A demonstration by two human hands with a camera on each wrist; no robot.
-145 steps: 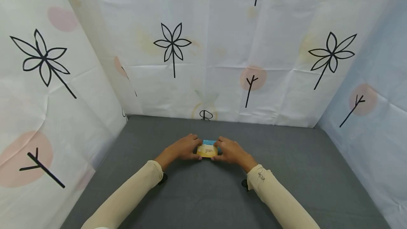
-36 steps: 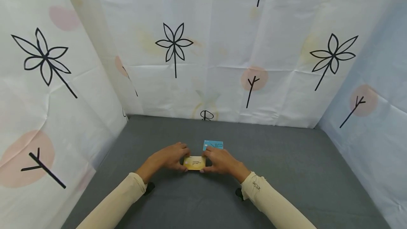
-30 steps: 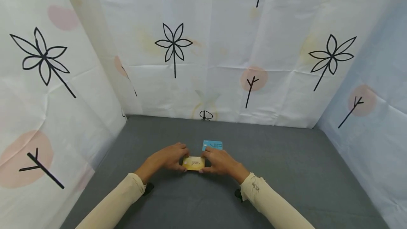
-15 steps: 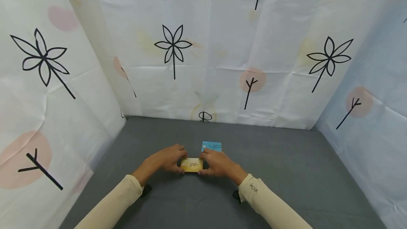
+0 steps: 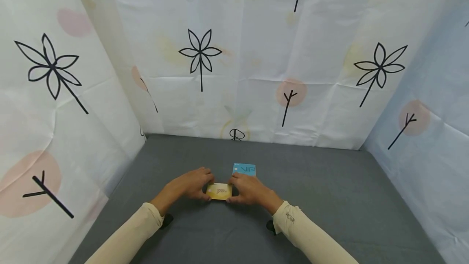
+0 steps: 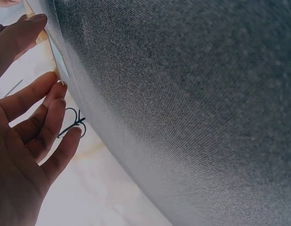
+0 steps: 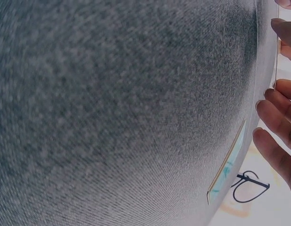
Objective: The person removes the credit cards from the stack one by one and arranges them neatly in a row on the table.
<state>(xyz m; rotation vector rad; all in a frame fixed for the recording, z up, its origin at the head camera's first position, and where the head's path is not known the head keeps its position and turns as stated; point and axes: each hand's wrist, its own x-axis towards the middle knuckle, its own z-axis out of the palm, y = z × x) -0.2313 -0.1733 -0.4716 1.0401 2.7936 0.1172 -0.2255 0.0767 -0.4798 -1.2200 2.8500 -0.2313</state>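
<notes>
A yellow card (image 5: 219, 191) with a dark script print is held by its two short ends between both hands. My left hand (image 5: 194, 183) pinches its left end with thumb and fingertips. At the right end, my right hand (image 5: 253, 188) pinches it the same way. In the left wrist view the yellow card (image 6: 54, 56) appears nearly edge-on between thumb and fingers. A light blue card (image 5: 244, 169) with large dark lettering lies flat on the table just behind the right hand, which hides its near edge. The right wrist view shows this blue card (image 7: 226, 165) apart from the fingers.
The cards are on or over a table with a dark grey cloth (image 5: 311, 190). White patterned fabric (image 5: 256, 52) hangs along the back and both sides, meeting the table at its far edge.
From over the blue card, the yellow card has come left and nearer in both hands, uncovering the blue card. Over the last second it drifts slightly further that way. The blue card stays put.
</notes>
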